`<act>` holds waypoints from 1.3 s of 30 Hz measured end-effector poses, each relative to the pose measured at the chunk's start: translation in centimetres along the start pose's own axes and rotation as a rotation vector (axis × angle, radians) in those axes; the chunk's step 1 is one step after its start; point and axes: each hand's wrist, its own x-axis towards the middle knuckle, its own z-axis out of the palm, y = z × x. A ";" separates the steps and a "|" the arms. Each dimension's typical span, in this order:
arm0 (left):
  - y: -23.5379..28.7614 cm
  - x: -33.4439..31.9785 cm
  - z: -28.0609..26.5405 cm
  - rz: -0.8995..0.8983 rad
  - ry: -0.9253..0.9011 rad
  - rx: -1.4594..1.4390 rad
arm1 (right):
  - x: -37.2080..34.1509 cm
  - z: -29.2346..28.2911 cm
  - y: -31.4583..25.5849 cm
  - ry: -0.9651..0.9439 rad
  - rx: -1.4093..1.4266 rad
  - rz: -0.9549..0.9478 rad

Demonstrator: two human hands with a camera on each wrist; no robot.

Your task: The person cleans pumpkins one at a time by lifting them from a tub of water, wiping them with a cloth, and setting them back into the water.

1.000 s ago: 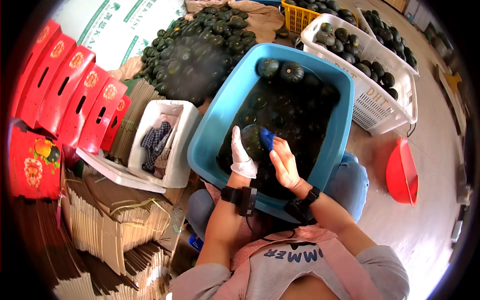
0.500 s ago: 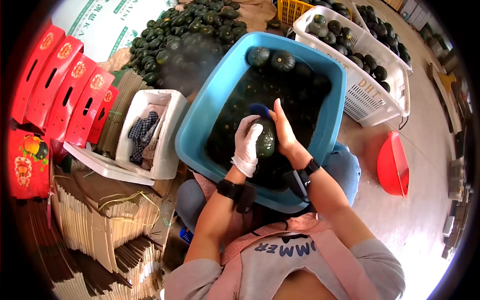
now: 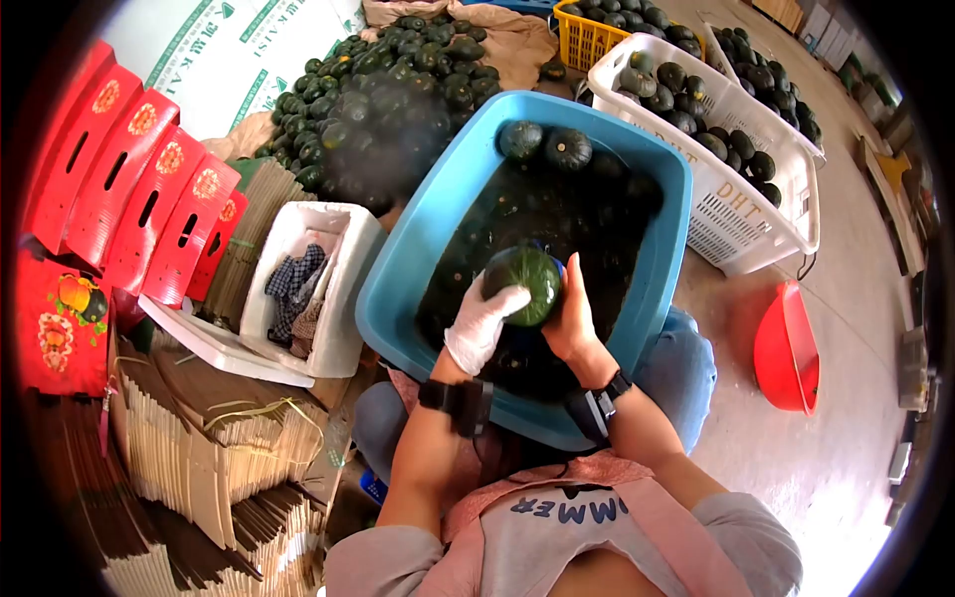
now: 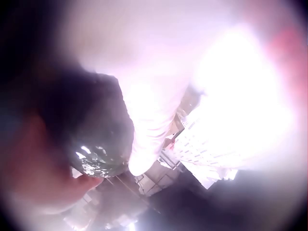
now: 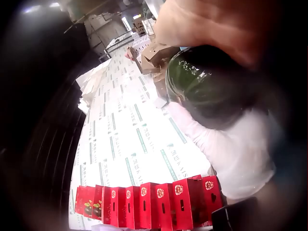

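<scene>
A wet, round green squash (image 3: 522, 285) is held above the dark water of a blue tub (image 3: 398, 298). The white-gloved left hand (image 3: 479, 323) grips its left side, thumb across the near face; the glove (image 4: 149, 115) and squash (image 4: 98, 130) also fill much of the left wrist view. On the other side is the bare right hand (image 3: 574, 316), thumb pointing up, its fingers mostly hidden behind the squash. A bit of blue cloth (image 3: 559, 267) shows between that hand and the squash. The right wrist view shows the squash (image 5: 192, 79) between both hands.
More squashes (image 3: 568, 149) sit in the tub, with a large pile (image 3: 388, 119) beyond. White crates (image 3: 731, 214) and a red basin (image 3: 786, 348) stand right; a foam box (image 3: 343, 298), red cartons (image 3: 149, 189) and stacked cardboard (image 3: 179, 438) stand left.
The squash has come up out of the water and turned, gripped by the gloved hand. The right hand has moved down along its right side, and the blue cloth is now mostly hidden.
</scene>
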 end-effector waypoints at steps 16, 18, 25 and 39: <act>-3.5 0.1 -0.6 0.124 -0.002 1.468 | -0.6 -3.2 2.4 0.018 -1.486 -0.497; -3.5 -1.1 -0.6 -0.258 0.061 0.999 | 1.9 -4.8 1.8 0.320 -0.998 -0.325; 9.6 4.2 0.4 -0.139 0.225 -0.312 | 5.4 -11.3 4.1 0.805 -0.921 0.028; -9.4 21.8 -1.5 -0.568 -0.009 1.792 | 10.1 -18.6 9.4 1.114 -0.714 -0.063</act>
